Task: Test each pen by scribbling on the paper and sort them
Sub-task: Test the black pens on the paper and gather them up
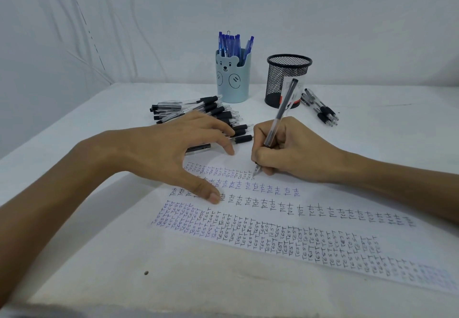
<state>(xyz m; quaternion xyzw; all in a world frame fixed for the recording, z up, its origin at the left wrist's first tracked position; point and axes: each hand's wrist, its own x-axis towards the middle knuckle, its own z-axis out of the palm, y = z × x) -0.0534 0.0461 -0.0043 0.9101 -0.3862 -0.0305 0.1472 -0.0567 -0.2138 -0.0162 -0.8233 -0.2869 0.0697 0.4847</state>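
Inside bear cup [233, 81], blue pens [232, 44] (upright)

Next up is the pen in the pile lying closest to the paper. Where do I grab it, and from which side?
Pinch that pen by its black rubber grip, from above on the paper side. That end sticks out to the right, clear of the pile, while its barrel is hidden under the left hand. The right hand is busy with the grey pen.
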